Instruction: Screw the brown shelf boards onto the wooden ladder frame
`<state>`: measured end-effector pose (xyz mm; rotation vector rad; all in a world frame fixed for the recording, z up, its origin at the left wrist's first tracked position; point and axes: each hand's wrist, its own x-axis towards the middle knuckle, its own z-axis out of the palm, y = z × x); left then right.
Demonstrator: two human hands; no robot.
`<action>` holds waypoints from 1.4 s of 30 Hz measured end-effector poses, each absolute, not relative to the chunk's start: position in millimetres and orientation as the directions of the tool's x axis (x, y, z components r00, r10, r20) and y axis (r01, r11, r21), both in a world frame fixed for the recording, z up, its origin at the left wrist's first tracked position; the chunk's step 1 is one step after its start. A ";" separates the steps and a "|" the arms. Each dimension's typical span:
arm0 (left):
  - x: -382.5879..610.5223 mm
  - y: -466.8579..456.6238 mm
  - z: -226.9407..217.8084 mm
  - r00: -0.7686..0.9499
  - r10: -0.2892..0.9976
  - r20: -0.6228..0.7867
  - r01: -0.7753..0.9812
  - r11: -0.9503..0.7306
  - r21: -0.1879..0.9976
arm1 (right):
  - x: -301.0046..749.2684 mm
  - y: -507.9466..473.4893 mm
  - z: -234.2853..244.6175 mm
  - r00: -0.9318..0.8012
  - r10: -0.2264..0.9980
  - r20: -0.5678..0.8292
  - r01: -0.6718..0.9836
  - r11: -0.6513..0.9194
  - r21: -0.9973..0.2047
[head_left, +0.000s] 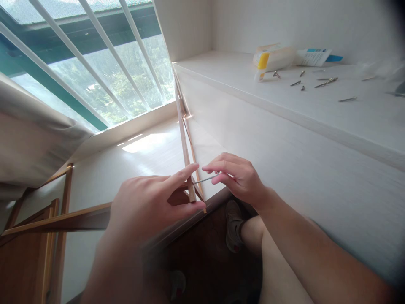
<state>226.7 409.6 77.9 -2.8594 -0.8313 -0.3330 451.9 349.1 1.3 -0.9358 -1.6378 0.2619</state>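
My left hand [148, 207] grips the lower end of a thin upright wooden bar [184, 143], thumb and forefinger pinched round it. My right hand [236, 175] pinches a slim metal tool or long screw [205, 179] whose tip meets the bar near its bottom. The bar leans up against the corner of a white cabinet [284, 169]. A second wooden rail [63, 219] runs leftward from under my left hand.
On the white cabinet top [316, 101] lie several loose screws [325, 81], a yellow-and-white packet [272, 59] and a white tube [313, 55]. A barred window [95, 63] is at upper left, a beige cushion [28, 139] at left. My foot [233, 223] rests on the brown floor below.
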 end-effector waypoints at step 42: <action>226.4 407.9 80.9 0.825 0.517 0.231 0.543 -0.838 -0.063 | 446.2 339.4 1.2 -0.015 0.813 0.583 0.291 0.561 -0.775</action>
